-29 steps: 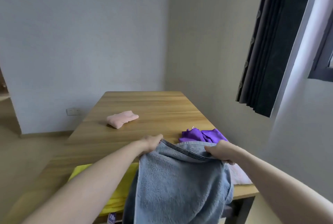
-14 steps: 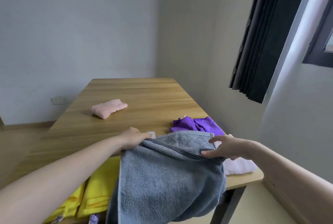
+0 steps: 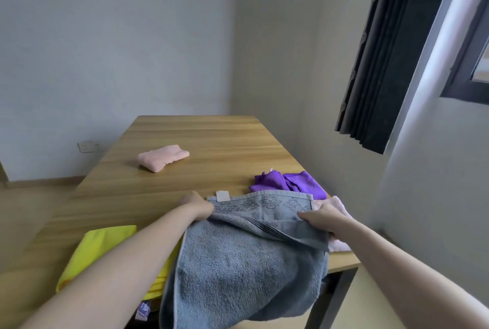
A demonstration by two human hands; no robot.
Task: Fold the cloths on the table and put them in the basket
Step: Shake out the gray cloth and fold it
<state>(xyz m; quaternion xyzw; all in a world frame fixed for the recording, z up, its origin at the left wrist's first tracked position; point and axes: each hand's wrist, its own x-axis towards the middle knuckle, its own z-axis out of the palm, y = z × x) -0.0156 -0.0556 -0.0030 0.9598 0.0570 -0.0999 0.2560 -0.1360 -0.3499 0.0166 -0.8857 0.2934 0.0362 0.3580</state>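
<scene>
Centrally, a grey terry towel (image 3: pixel 246 270) with a patterned band and white tag drapes over the wooden table's (image 3: pixel 185 191) near edge, its top hem pinched by the left hand (image 3: pixel 197 205) and right hand (image 3: pixel 321 218). Yellow (image 3: pixel 105 249), purple (image 3: pixel 288 184) and folded pink (image 3: pixel 164 156) cloths lie around it.

The towel (image 3: pixel 246 270) is grey-blue terry, its far border woven with rows of dark dashes and a white label (image 3: pixel 222 195). On the light wood-grain surface (image 3: pixel 201 140) lie a pale pink folded cloth (image 3: pixel 163 157) at the far left, a purple cloth (image 3: pixel 287 184) at the right, a yellow cloth (image 3: pixel 103 252) at the near left, and a pale pink cloth (image 3: pixel 337 222) at the right edge. The curtain (image 3: pixel 389 53) is black.
</scene>
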